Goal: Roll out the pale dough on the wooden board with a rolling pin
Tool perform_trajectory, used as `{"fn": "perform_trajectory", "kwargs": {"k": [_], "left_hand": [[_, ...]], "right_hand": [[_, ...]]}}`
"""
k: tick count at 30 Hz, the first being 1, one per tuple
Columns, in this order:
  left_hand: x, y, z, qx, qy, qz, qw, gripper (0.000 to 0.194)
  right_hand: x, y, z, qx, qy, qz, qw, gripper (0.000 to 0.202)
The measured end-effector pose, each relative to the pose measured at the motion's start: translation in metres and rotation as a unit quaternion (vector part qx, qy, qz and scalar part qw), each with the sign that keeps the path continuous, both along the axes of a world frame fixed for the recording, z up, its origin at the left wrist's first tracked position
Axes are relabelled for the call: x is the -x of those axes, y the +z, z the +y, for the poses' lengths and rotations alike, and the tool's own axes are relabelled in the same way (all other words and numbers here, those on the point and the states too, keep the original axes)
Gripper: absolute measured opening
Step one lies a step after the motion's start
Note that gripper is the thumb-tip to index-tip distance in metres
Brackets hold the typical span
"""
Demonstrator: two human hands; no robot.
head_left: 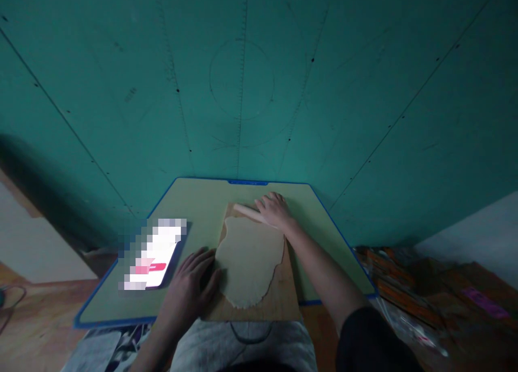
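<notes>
A broad sheet of rolled-out dough (253, 261) with an uneven edge covers most of a wooden board (281, 293). At the far end of the board, a pale rolling pin (249, 212) lies slantwise beyond the dough. My right hand (275, 210) is closed over the pin's right part, hiding that end. At the left side of the board, my left hand (194, 283) rests with thumb and fingers apart. Its fingertips reach the dough's left edge, and its thumb lies by the board's near left part; whether it presses on the dough I cannot tell.
The board sits on a small pale green table (202, 199) with a blue rim. A phone with a lit, partly blurred screen (159, 258) lies left of my left hand. A green wall (259, 91) rises behind. Cardboard and wrapped packages (465, 307) stand on the floor at right.
</notes>
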State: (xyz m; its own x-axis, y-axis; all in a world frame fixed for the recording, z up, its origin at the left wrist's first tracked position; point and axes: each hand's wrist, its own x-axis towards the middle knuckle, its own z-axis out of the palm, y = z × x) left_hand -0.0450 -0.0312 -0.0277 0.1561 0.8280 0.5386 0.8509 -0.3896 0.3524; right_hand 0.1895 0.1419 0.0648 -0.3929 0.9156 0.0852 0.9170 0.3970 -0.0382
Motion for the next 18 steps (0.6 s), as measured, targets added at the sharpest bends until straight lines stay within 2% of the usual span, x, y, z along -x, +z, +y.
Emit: {"fn": "perform_trajectory", "kwargs": {"k": [3,5,8,9,12,15,18], "left_hand": [[-0.001,0.003,-0.001,-0.003,0.001,-0.004,1.000,0.036],[-0.002,0.005,-0.001,-0.004,-0.006,-0.010,1.000,0.033],[-0.004,0.005,-0.002,-0.008,-0.008,-0.021,1.000,0.032],[-0.005,0.005,-0.002,-0.009,-0.005,-0.024,1.000,0.032],[-0.007,0.003,-0.003,-0.006,0.002,-0.031,0.999,0.033],[-0.007,0.003,-0.003,-0.011,0.001,-0.021,1.000,0.035],[-0.006,0.003,-0.003,-0.017,0.002,-0.007,1.000,0.039]], "right_hand": [[0.001,-0.006,-0.017,0.009,0.016,-0.010,1.000,0.036],[0.005,-0.016,-0.045,0.005,0.021,0.010,1.000,0.040],[0.008,-0.030,-0.098,-0.002,0.089,0.061,0.994,0.043],[0.007,-0.033,-0.114,0.001,0.091,0.075,0.993,0.042],[0.003,-0.038,-0.142,-0.017,0.109,0.099,0.989,0.043],[0.004,-0.039,-0.131,-0.030,0.120,0.081,0.989,0.048],[0.012,-0.034,-0.087,-0.032,0.101,0.045,0.993,0.051]]}}
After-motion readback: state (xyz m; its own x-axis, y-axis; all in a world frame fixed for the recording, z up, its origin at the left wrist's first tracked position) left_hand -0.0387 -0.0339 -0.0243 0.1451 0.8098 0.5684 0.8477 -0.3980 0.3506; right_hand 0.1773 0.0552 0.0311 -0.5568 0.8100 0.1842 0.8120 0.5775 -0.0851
